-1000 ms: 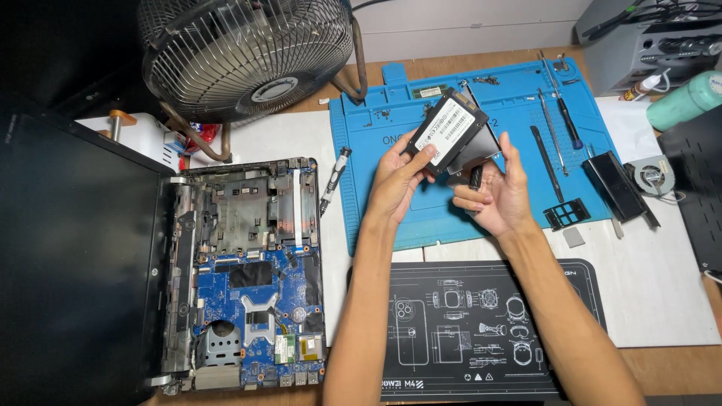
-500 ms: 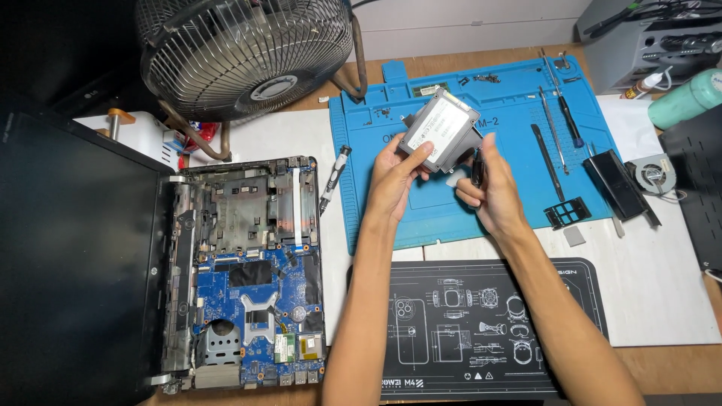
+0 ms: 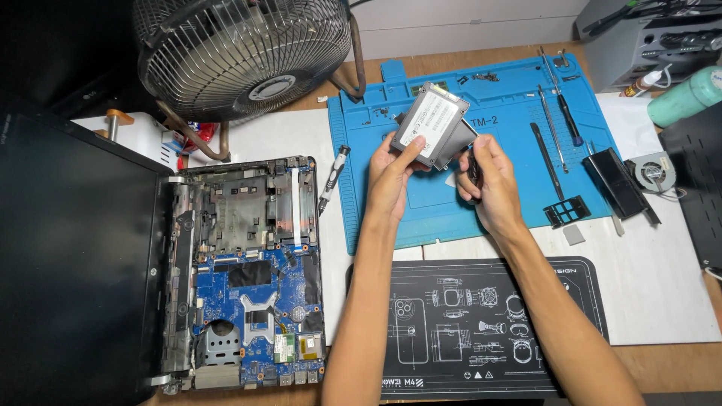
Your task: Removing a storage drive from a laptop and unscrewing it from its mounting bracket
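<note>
In the upper middle of the frame, both hands are holding a grey hard drive point(image 3: 434, 124) in the air above the blue repair mat point(image 3: 421, 218). The drive is sitting in a dark metal bracket and is tilted, with its white label facing up. The left hand point(image 3: 392, 177) is gripping the lower left corner of the drive: the thumb is pressing on the label side and the other fingers are closing together under it. The right hand point(image 3: 485, 180) is holding the right edge of the bracket, its fingers curling together around a thin dark tool; I cannot tell exactly what this tool is.

At the lower left of the frame, an opened laptop point(image 3: 244, 278) is lying with its blue motherboard showing, and its black lid is folding out to the left. A small screwdriver point(image 3: 332, 179) is lying between the laptop and the blue mat. At the upper left a metal fan point(image 3: 241, 53) is standing. On the right side of the blue mat, several long tools point(image 3: 555, 124) are lying, and near them a small cooling fan point(image 3: 653, 171). Under the forearms, a black mat with white drawings point(image 3: 466, 331) is lying.
</note>
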